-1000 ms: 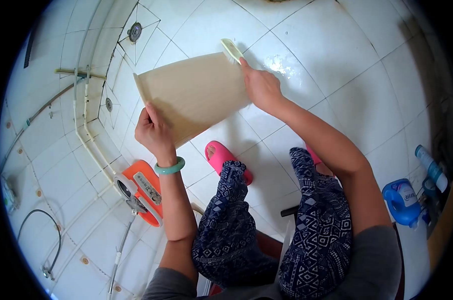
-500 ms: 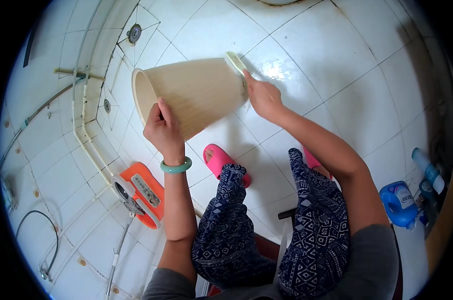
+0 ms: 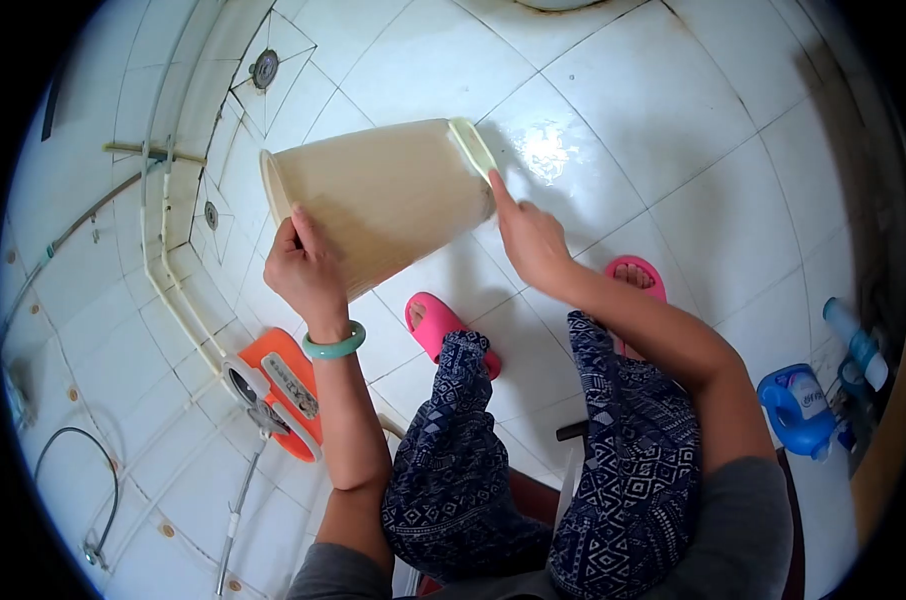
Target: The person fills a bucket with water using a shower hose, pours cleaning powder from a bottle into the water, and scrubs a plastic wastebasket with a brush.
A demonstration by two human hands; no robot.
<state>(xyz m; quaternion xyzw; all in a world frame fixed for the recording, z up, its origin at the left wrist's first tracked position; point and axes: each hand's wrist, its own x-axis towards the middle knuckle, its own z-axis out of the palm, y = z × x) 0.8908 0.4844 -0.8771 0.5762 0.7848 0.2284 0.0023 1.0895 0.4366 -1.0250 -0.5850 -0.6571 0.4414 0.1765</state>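
Observation:
A beige plastic bin [image 3: 388, 195] is tipped on its side above the tiled floor, its mouth facing left and its base to the right. My left hand [image 3: 308, 272] is closed around the bin's rim, thumb on the outer side; a green bangle [image 3: 334, 342] circles that wrist. In my right hand [image 3: 531, 238] is the handle of a pale green scrubbing brush [image 3: 472, 147], index finger stretched along it. The brush head lies against the bin's outer wall near the base. Its bristles are hidden from me.
Pink slippers [image 3: 435, 325] are on the feet below the bin. An orange basin [image 3: 303, 430] leans at the left by white pipes [image 3: 163, 235]. A blue detergent jug [image 3: 798, 408] stands at right. The floor tiles [image 3: 553, 150] shine wet; a drain [image 3: 264, 69] lies upper left.
The brush has moved slightly down along the base end of the bin. My left hand has shifted a little left and down with the rim, and the bin's opening shows less.

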